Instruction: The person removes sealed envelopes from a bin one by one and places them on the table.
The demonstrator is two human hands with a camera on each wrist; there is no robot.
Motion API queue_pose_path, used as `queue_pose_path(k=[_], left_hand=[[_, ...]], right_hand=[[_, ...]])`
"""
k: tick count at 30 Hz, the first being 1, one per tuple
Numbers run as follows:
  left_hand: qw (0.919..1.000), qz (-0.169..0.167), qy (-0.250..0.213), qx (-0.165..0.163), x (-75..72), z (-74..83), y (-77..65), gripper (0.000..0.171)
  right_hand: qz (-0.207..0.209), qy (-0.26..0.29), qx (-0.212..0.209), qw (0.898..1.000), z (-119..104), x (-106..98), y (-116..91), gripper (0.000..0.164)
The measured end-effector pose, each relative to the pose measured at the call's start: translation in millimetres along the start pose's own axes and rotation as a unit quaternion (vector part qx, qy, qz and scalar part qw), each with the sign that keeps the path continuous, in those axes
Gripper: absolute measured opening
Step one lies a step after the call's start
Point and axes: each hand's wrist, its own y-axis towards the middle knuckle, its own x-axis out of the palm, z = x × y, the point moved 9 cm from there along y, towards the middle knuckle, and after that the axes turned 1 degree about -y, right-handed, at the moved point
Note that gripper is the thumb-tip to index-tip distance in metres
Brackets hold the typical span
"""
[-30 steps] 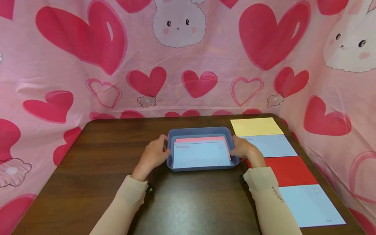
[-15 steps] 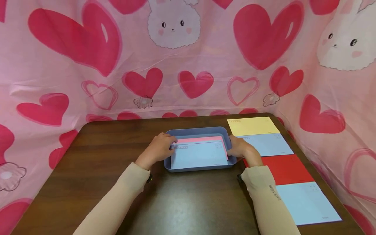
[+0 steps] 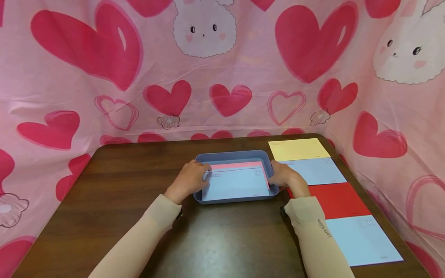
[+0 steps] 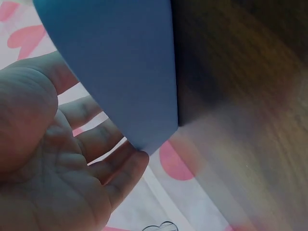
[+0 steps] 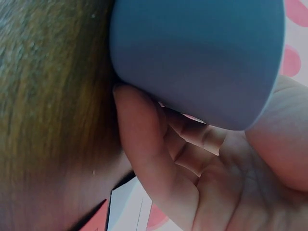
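"Because the tray (image 3: 229,156) sat right before me on the table (image 3: 215,239), I could reach both its ends," I said.

"What did your right hand (image 3: 285,174) do there?"

"It gripped the right end, thumb over the rim, fingers curled against the outer wall, one down at its foot. I judged that this steadied the tray while the other hand reached inside."

"And the left hand (image 3: 191,177)?"

"That one came over the opposite rim with fingers spread, at the left edge of a pale blue envelope (image 3: 236,186). Whether the tips touched the paper, I couldn't tell."

"Why did pink show?"

"The blue lay slightly forward of a pink envelope (image 3: 240,165), which peeped out behind and at the right; they seemed loosely stacked."

"And beside you?"

"A yellow envelope (image 3: 299,150), a second blue envelope (image 3: 316,172), a red envelope (image 3: 332,200) and a pale envelope (image 3: 365,241) ran down the table's right side, perhaps so that every colour showed."
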Motion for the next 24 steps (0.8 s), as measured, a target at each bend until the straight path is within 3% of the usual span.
queue_pose_path(k=[15, 24], left_hand=[[0.999, 0.015, 0.04, -0.011, 10.7, 11.7, -7.8, 0.057], [0.9998, 0.007, -0.004, -0.018, 15.2, 12.1, -6.6, 0.061]], right_hand=[[0.0, 0.009, -0.005, 1.0, -0.4, -0.6, -0.3, 0.073], [0.001, 0.008, -0.004, 1.0, -0.2, -0.4, 0.8, 0.074]])
